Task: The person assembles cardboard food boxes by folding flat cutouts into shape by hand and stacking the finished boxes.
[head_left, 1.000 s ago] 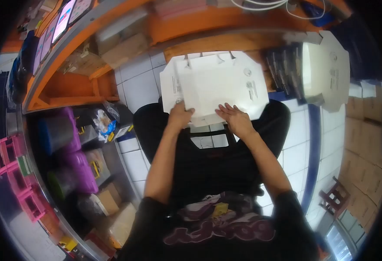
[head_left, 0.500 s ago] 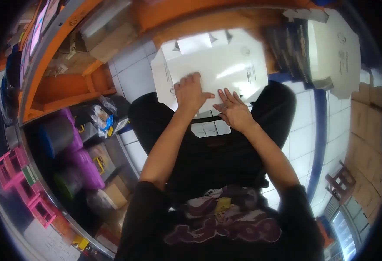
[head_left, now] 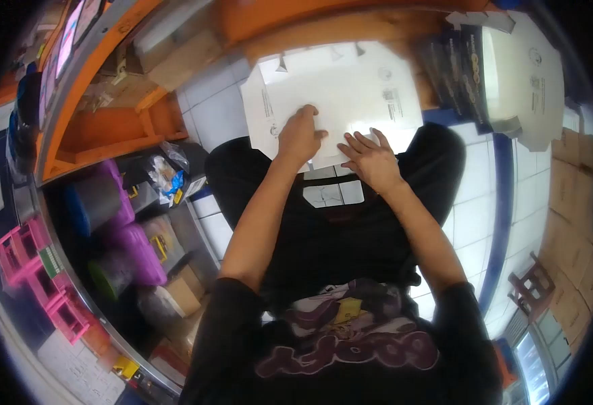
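A flat white cardboard sheet (head_left: 337, 88) with cut corners, dark printed marks and small dark notches along its far edge lies across my lap. My left hand (head_left: 301, 137) rests on its left half, fingers bent and close together, thumb held apart; the fingertips are partly hidden. My right hand (head_left: 372, 160) lies at the near edge, palm down with fingers spread on the cardboard. No separate object shows in either hand.
At the upper right stands a stack of similar white sheets (head_left: 519, 74) beside dark printed packs (head_left: 455, 77). Left of my legs, a shelf holds purple containers (head_left: 138, 253) and plastic bags (head_left: 168, 179). Brown cartons (head_left: 570, 223) and a small stool (head_left: 534, 287) are at the right.
My left hand's fingers have bent more and drawn together on the sheet. A bright white rectangle near the sheet's far edge no longer shows. My right hand has shifted slightly rightward.
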### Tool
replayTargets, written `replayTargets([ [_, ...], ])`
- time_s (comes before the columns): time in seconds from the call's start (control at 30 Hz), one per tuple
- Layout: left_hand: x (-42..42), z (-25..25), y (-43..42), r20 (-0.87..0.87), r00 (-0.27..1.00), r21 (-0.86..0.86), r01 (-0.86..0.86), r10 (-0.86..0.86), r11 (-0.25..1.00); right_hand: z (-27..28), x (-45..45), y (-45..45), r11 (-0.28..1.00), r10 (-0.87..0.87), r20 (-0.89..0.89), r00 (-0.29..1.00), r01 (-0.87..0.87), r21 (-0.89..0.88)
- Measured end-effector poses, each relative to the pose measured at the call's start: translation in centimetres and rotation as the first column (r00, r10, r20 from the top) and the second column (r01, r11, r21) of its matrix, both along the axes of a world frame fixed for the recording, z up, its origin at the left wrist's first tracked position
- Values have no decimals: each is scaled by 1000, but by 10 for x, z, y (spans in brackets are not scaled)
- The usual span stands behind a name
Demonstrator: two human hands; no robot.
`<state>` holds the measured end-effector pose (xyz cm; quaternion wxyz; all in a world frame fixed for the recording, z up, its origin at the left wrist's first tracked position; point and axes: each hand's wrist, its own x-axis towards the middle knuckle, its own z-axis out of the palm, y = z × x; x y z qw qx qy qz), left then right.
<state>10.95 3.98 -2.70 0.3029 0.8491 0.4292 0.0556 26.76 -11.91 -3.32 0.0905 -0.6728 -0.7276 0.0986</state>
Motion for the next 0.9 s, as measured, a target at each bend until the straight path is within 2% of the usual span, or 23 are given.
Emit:
replayTargets([
  [0.03, -8, -11, 6, 2, 1000, 12, -1, 1, 1000, 4, 2, 1, 1000, -14, -53, 998, 13, -14],
  [0.1, -32, -38, 24, 232, 963, -89, -118, 136, 989, 14, 6, 6, 1000, -28, -88, 996, 29, 2],
  [0.17, -61, -35, 22, 283, 858, -493, -254, 430, 832, 19, 12, 8, 992, -104, -267, 958, 81, -98],
  [0.2, -77, -23, 15, 365, 888, -363, -140, 279, 921, 32, 15, 17, 983, -160, -350, 923, 118, -139],
  [0.23, -90, -8, 8, 422, 899, -216, -24, 116, 976, 33, 17, 20, 983, -167, -350, 922, 130, -128],
  [0.3, -97, 25, -15, 389, 915, -214, -27, 110, 976, 34, 20, 28, 928, -357, -571, 739, 215, -303],
  [0.33, -99, 35, -21, 352, 928, -225, -40, 120, 973, 26, 16, 27, 941, -333, -691, 642, 273, -200],
  [0.37, -100, 40, -22, 355, 926, -215, -57, 132, 975, 19, 18, 29, 948, -314, -693, 649, 257, -190],
  [0.43, -102, 44, -26, 440, 852, -315, -148, 283, 937, 20, 23, 35, 938, -331, -760, 560, 283, -201],
  [0.47, -103, 42, -26, 492, 814, -337, -149, 309, 930, 20, 22, 35, 938, -277, -829, 485, 323, -124],
  [0.5, -103, 40, -28, 506, 803, -331, -156, 314, 931, 37, 21, 37, 943, -264, -825, 500, 313, -112],
  [0.53, -101, 41, -31, 567, 751, -356, -146, 337, 923, 62, 21, 39, 913, -380, -797, 469, 327, -243],
  [0.6, -97, 44, -36, 637, 684, -368, -135, 355, 920, 73, 21, 38, 890, -437, -781, 446, 339, -304],
  [0.7, -89, 55, -47, 582, 668, -454, -207, 464, 867, 76, 15, 35, 918, -383, -787, 484, 294, -266],
  [0.77, -78, 72, -51, 493, 573, -463, -465, 655, 755, 87, 9, 33, 943, -318, -782, 536, 265, -202],
  [0.8, -77, 79, -54, 499, 565, -465, -465, 657, 753, 102, 5, 32, 918, -396, -712, 580, 252, -306],
  [0.83, -76, 86, -56, 573, 679, -223, -409, 458, 885, 114, 0, 31, 879, -465, -630, 622, 245, -408],
  [0.87, -75, 93, -60, 585, 776, 38, -319, 237, 947, 120, -5, 30, 856, -500, -614, 611, 242, -457],
  [0.9, -74, 102, -64, 590, 771, 38, -322, 239, 946, 117, -10, 28, 858, -497, -611, 617, 242, -453],
])
